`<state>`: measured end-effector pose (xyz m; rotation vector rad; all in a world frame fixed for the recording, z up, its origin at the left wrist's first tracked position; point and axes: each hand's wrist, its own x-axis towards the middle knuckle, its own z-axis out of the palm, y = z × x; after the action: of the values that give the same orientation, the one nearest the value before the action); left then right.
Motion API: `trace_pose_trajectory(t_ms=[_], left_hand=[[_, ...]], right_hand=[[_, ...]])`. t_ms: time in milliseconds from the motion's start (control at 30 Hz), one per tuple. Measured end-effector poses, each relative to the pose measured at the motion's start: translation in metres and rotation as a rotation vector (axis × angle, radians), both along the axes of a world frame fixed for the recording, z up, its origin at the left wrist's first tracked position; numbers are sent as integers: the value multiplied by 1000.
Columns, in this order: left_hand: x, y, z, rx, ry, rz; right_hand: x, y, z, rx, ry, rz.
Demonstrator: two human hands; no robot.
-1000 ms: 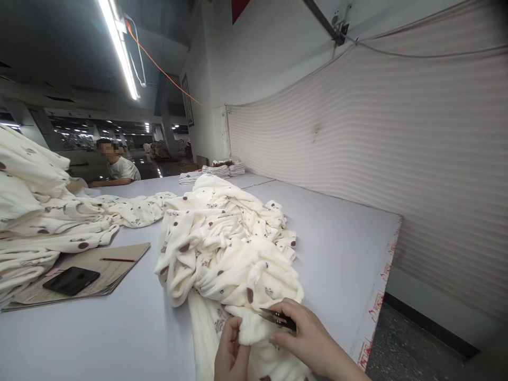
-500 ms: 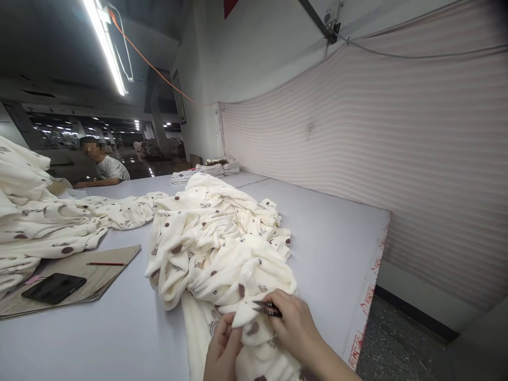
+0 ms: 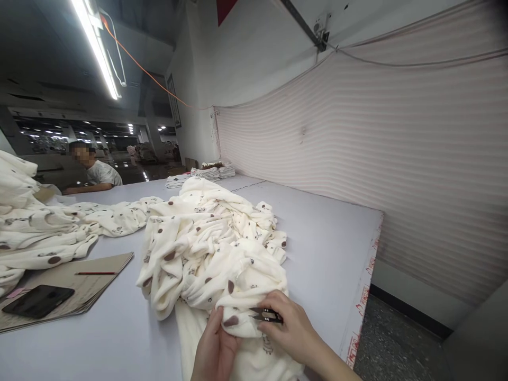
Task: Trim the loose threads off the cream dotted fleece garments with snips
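Well left of both hands lies one heap of cream printed cloth (image 3: 43, 227); nearer them, one phone (image 3: 38, 301) and one red pencil (image 3: 95, 273) rest on one stack of papers (image 3: 93, 291). Beyond, one person (image 3: 102, 174) leans on the table (image 3: 325, 233). The left hand (image 3: 216, 341) pinches an edge of one bunched cream garment (image 3: 234, 264), which spreads ahead of and below both hands. Just right, the right hand (image 3: 291, 323) grips one pair of snips (image 3: 268, 315) between thumb and fingers, tips pointing left; whether they touch cloth I cannot tell. Farther right hangs one striped sheet (image 3: 357, 143).
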<state>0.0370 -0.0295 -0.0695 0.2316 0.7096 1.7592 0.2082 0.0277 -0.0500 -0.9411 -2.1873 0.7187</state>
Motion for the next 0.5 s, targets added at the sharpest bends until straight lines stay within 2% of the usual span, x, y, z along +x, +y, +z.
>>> trace_pose_trajectory(t_ms=[100,200,367,500], left_hand=[[2,3,4,40,-25,-2],[6,4,8,67,8,6],[4,1,3,46,5,-41],[0,-1,3,96,-28,-68]], right_hand=[[11,-5,-14,37,16,-35],[9,-6,-23,76,42,-21],[-7,-6,-23,51,131,12],[-9,-7,-21,9,164,5]])
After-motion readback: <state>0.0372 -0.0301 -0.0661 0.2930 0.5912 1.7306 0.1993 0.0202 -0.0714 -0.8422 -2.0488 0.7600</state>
